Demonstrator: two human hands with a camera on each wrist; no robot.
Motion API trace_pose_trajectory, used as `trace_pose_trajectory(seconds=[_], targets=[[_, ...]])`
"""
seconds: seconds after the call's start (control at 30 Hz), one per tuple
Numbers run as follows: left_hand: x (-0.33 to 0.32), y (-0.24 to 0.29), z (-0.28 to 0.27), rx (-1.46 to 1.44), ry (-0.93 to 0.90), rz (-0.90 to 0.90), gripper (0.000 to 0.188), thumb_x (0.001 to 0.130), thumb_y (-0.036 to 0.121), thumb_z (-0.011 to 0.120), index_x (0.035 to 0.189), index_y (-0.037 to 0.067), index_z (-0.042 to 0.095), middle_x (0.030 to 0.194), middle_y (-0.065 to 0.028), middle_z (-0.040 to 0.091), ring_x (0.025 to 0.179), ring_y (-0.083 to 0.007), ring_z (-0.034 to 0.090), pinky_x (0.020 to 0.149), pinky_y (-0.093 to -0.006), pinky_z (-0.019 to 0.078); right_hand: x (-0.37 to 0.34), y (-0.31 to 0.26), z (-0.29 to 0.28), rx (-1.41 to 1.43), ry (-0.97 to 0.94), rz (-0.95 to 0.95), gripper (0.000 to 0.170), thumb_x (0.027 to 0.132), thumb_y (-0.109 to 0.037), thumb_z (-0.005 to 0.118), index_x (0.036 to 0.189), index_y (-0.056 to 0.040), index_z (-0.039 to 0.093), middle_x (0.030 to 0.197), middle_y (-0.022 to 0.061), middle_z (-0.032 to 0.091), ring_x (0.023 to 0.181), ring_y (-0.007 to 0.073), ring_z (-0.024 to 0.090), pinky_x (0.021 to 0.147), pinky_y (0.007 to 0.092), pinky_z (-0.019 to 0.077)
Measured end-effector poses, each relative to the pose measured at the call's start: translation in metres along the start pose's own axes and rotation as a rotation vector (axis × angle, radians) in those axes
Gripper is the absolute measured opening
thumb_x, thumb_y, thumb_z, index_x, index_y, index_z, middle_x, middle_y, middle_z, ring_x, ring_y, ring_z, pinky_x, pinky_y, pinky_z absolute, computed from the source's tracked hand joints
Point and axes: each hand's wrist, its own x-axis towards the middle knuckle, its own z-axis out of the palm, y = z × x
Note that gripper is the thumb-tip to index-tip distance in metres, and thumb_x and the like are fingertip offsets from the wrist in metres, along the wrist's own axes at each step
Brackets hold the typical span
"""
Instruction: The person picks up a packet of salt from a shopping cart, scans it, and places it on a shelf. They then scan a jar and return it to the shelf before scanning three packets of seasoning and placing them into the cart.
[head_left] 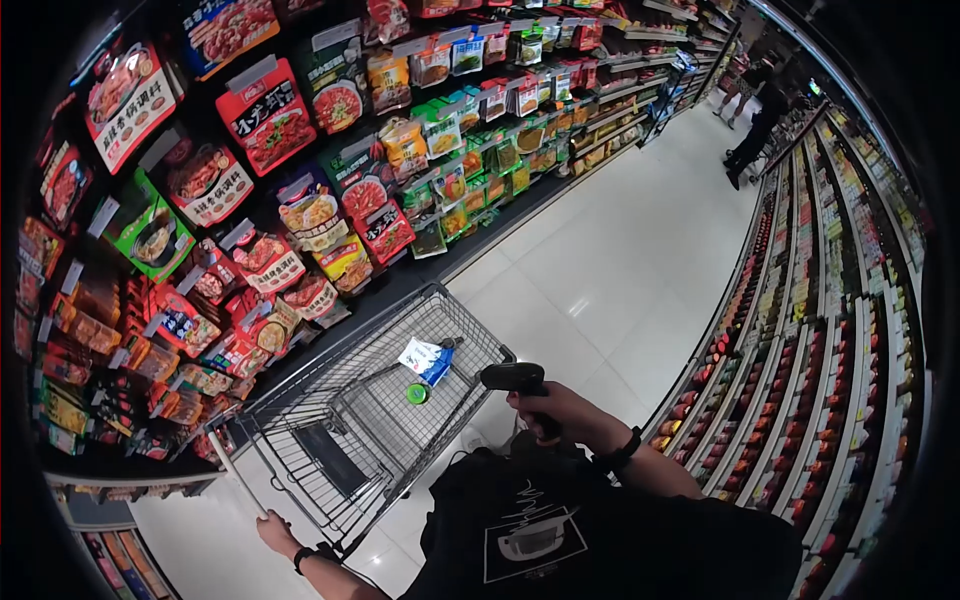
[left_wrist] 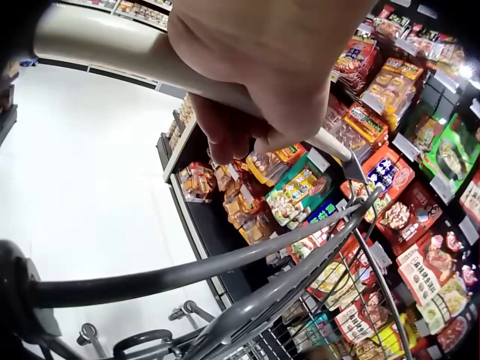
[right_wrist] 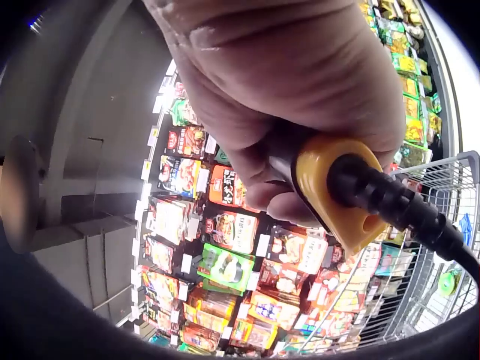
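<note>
Gripping the pale handle (head_left: 237, 475) of the shopping cart (head_left: 375, 420), our left hand (head_left: 278, 534) has its fingers curled round the bar; our right hand (head_left: 565, 415) is wrapped round a black handheld device (head_left: 512, 377), whose yellow end and ribbed cable (right_wrist: 401, 208) we see from the right wrist; in the cart lie a blue-and-white packet (head_left: 430, 361) and, just beside it, a green-topped item (head_left: 417, 394); hanging food packets (head_left: 265, 115) line our left, shelves of small goods (head_left: 800, 380) our right; two people (head_left: 757, 130) are farther down the aisle (head_left: 590, 270).
</note>
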Motion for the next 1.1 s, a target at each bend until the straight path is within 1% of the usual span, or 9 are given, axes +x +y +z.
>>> trace_pose_trajectory(seconds=[0.13,0.3,0.4,0.43,0.53,0.63,0.93,1.03,1.1], targets=[[0.013,-0.005,0.011,-0.034,-0.033,0.05,0.038,0.1,0.025,0.061,0.107,-0.012,0.066,0.068,-0.0184,0.067,0.054,-0.0328,0.068,0.053,-0.0472,0.0564,-0.001,0.003,-0.005,0.05,0.002,-0.062,0.027,0.107,-0.031,0.075,0.109,-0.0066,0.064,0.078,-0.0027,0.059,0.058,0.0073,0.057,0.055,0.0253,0.0444],[0.012,-0.004,0.024,0.053,-0.01,0.088,0.044,0.099,0.026,0.063,0.116,-0.014,0.067,0.074,-0.0267,0.073,0.054,-0.0385,0.071,0.056,-0.0493,0.0574,-0.003,0.003,-0.006,-0.013,-0.017,-0.008,0.024,0.107,-0.027,0.074,0.114,-0.0057,0.064,0.078,-0.0032,0.058,0.061,0.0066,0.057,0.055,0.0243,0.0439],[-0.006,0.009,0.028,0.068,-0.003,0.052,0.045,0.099,0.027,0.062,0.117,-0.014,0.067,0.075,-0.0266,0.073,0.055,-0.0384,0.072,0.058,-0.0497,0.058,-0.007,0.001,-0.012,0.016,0.006,-0.029,0.026,0.106,-0.028,0.075,0.115,-0.0059,0.064,0.078,-0.0037,0.057,0.062,0.0064,0.057,0.056,0.0247,0.0443],[-0.026,0.026,0.023,0.061,0.018,0.047,0.039,0.099,0.028,0.062,0.102,-0.01,0.069,0.077,-0.0264,0.073,0.062,-0.0397,0.074,0.061,-0.0502,0.0593,-0.01,-0.003,-0.013,0.027,0.013,-0.038,0.027,0.105,-0.028,0.075,0.114,-0.0061,0.064,0.078,-0.0039,0.056,0.062,0.0064,0.057,0.056,0.0249,0.0445],[-0.034,0.022,0.035,0.105,0.013,0.035,0.043,0.1,0.029,0.061,0.114,-0.011,0.068,0.075,-0.0246,0.074,0.058,-0.0372,0.073,0.061,-0.0496,0.0588,-0.027,-0.012,-0.02,0.056,0.042,-0.022,0.029,0.104,-0.031,0.077,0.114,-0.0065,0.065,0.079,-0.0044,0.056,0.061,0.0068,0.057,0.057,0.0256,0.0452],[-0.059,0.034,0.035,0.114,0.018,0.057,0.039,0.101,0.029,0.062,0.107,-0.009,0.068,0.069,-0.0226,0.072,0.059,-0.0366,0.073,0.065,-0.0494,0.0605,-0.028,-0.009,-0.04,0.025,0.026,-0.035,0.03,0.103,-0.034,0.077,0.113,-0.0089,0.065,0.077,-0.0049,0.057,0.06,0.0067,0.056,0.056,0.0251,0.0438],[-0.143,0.071,0.051,0.279,0.167,0.143,0.038,0.099,0.024,0.066,0.115,-0.01,0.071,0.108,-0.0301,0.078,0.102,-0.05,0.075,0.091,-0.0561,0.0591,-0.071,-0.003,-0.129,0.087,0.025,-0.166,0.027,0.104,-0.031,0.076,0.112,-0.0083,0.064,0.074,-0.0035,0.057,0.057,0.0079,0.055,0.057,0.0256,0.0451],[-0.154,0.071,0.062,0.194,0.123,0.169,0.04,0.099,0.025,0.067,0.119,-0.009,0.072,0.11,-0.0306,0.078,0.104,-0.0496,0.075,0.093,-0.0563,0.0587,-0.088,0.004,-0.167,0.161,0.061,-0.202,0.026,0.104,-0.03,0.076,0.112,-0.0078,0.064,0.076,-0.0029,0.058,0.058,0.0081,0.056,0.057,0.026,0.0465],[-0.164,0.074,0.075,0.194,0.208,0.212,0.039,0.097,0.025,0.063,0.114,-0.009,0.072,0.102,-0.0296,0.078,0.094,-0.0474,0.076,0.087,-0.0539,0.0606,-0.101,0.007,-0.189,0.218,0.089,-0.227,0.025,0.104,-0.029,0.075,0.112,-0.0078,0.065,0.077,-0.0026,0.058,0.058,0.0082,0.056,0.057,0.0263,0.0477]])
